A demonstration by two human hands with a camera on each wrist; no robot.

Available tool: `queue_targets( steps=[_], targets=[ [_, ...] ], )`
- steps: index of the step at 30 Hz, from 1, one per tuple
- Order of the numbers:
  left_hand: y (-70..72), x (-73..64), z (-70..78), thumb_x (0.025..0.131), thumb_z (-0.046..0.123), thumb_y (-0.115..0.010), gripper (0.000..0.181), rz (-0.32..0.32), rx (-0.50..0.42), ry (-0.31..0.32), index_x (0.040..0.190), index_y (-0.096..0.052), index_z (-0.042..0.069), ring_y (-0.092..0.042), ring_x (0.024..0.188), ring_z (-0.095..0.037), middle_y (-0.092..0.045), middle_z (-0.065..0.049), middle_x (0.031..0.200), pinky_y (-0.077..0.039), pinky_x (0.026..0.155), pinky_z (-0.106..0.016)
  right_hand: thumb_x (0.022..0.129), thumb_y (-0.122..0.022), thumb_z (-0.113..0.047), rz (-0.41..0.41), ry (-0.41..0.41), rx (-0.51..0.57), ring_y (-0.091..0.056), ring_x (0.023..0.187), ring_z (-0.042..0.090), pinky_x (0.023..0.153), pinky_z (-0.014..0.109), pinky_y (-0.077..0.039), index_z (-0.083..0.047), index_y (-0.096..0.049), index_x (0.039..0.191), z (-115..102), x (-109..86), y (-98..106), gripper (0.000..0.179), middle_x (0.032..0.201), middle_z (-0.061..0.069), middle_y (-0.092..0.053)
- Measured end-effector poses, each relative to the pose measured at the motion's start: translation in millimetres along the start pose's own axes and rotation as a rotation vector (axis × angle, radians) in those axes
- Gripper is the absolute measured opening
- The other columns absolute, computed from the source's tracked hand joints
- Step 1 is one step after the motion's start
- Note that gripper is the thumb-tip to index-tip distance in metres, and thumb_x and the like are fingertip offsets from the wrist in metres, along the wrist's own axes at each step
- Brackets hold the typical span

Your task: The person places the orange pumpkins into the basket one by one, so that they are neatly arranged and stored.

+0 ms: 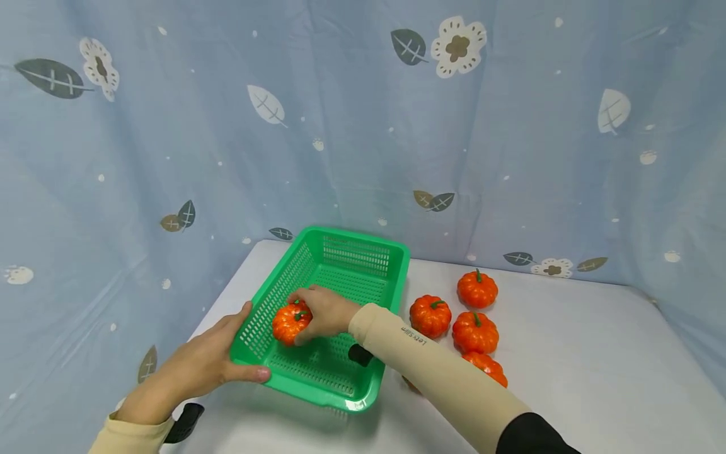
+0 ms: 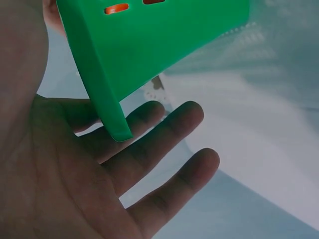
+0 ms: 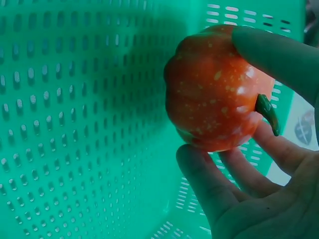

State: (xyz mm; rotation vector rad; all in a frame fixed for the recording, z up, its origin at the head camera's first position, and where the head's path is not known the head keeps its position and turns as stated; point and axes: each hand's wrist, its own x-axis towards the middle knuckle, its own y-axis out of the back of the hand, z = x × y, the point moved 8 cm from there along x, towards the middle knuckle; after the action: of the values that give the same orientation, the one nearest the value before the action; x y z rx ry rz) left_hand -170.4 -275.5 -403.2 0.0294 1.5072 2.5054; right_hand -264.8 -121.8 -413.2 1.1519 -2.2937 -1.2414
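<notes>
My right hand (image 1: 329, 310) grips a small orange-red pumpkin (image 1: 288, 325) inside the green basket (image 1: 322, 398). In the right wrist view the fingers and thumb span the pumpkin (image 3: 214, 94), whose short green stem (image 3: 267, 113) points toward the palm. The basket's perforated floor and walls lie behind it. At the basket's near left corner is my left hand (image 1: 207, 359), its thumb along the front rim and its fingers on the left side. The left wrist view shows those fingers (image 2: 159, 144) straight and spread beneath the green rim (image 2: 107, 109).
Right of the basket, several more pumpkins rest on the white table (image 1: 584, 353), among them one at the back (image 1: 478, 289) and one beside the basket (image 1: 430, 316). My right forearm partly covers the nearest one (image 1: 486, 367). A blue patterned curtain (image 1: 351, 126) hangs behind the table.
</notes>
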Motion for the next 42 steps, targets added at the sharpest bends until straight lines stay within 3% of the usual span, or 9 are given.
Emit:
queue_targets(
  steps=[5, 12, 28, 33, 42],
  targets=[
    [0.2, 0.6, 0.5, 0.07, 0.075, -0.074, 0.132, 0.013, 0.005, -0.006, 0.162, -0.013, 0.002, -0.051, 0.129, -0.041, -0.04, -0.023, 0.154, -0.046, 0.095, -0.06, 0.082, -0.087, -0.032, -0.021, -0.032, -0.058, -0.055, 0.114, 0.013, 0.092, 0.027, -0.048, -0.019, -0.053, 0.144, 3.3, 3.6, -9.3, 0.071, 0.138, 0.004, -0.052],
    [-1.0, 0.9, -0.2, 0.069, 0.078, -0.072, 0.134, 0.039, 0.031, -0.016, 0.162, -0.015, 0.002, -0.054, 0.126, -0.041, -0.042, -0.023, 0.153, -0.048, 0.094, -0.058, 0.082, -0.086, -0.036, -0.038, -0.054, -0.041, -0.056, 0.108, 0.012, 0.091, 0.027, -0.049, -0.02, -0.052, 0.146, 13.3, 5.4, -19.9, 0.074, 0.134, 0.004, -0.052],
    [-1.5, -1.1, 3.9, 0.072, 0.071, -0.077, 0.13, 0.05, 0.038, -0.047, 0.16, -0.016, -0.003, -0.055, 0.124, -0.041, -0.043, -0.026, 0.15, -0.049, 0.093, -0.058, 0.085, -0.082, -0.041, -0.026, -0.039, -0.024, -0.055, 0.119, 0.015, 0.096, 0.027, -0.048, -0.018, -0.047, 0.151, 12.1, -1.5, -18.1, 0.079, 0.144, 0.008, -0.048],
    [-0.7, 0.6, 3.0, 0.074, 0.069, -0.076, 0.128, 0.047, 0.042, -0.046, 0.161, -0.015, -0.002, -0.055, 0.124, -0.04, -0.042, -0.025, 0.152, -0.049, 0.093, -0.057, 0.09, -0.078, -0.039, -0.031, -0.019, 0.004, -0.051, 0.128, 0.02, 0.099, 0.032, -0.047, -0.016, -0.043, 0.153, 7.3, -3.9, -7.4, 0.076, 0.151, 0.011, -0.041],
    [-2.3, 1.4, 0.8, 0.072, 0.073, -0.075, 0.131, 0.02, 0.008, -0.001, 0.163, -0.011, 0.003, -0.055, 0.124, -0.042, -0.039, -0.026, 0.154, -0.049, 0.092, -0.059, 0.092, -0.073, -0.045, 0.059, 0.028, 0.088, -0.044, 0.137, 0.019, 0.106, 0.039, -0.044, -0.026, -0.042, 0.154, -3.1, -28.8, 36.4, 0.072, 0.157, 0.003, -0.036]
  ],
)
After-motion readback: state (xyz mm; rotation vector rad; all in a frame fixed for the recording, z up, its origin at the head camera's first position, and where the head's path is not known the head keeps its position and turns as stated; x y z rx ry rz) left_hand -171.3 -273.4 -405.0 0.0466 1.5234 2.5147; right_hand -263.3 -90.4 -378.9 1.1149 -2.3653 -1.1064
